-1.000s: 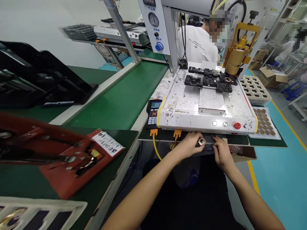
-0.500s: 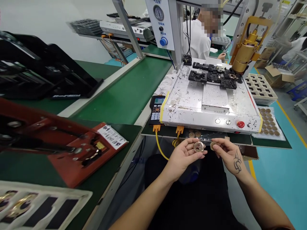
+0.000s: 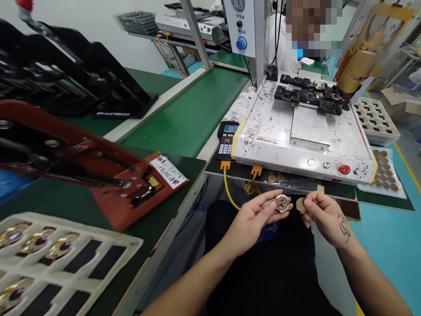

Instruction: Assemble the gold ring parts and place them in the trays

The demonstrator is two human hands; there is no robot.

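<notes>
With our left hand (image 3: 255, 220) we pinch a shiny gold-toned, ring-shaped metal part (image 3: 282, 203) between thumb and fingers, its open face turned up. Our right hand (image 3: 329, 220) pinches 1 thin tan round disc (image 3: 300, 204) near its edge, thumb against fingertips. The 2 pieces are near each other but apart, above our black-clad lap (image 3: 263, 281) and just in front of the white metal-topped machine (image 3: 279, 153).

Since only fingertips hold each piece, we judge that a loosened pinch could drop either into our lap or onto the floor. Squeezing the disc too hard might bend it, and a thumb pressed inside the ring might smudge it. If we brushed the machine's top, its dark flecks (image 3: 251, 131) could cling to either piece.
</notes>
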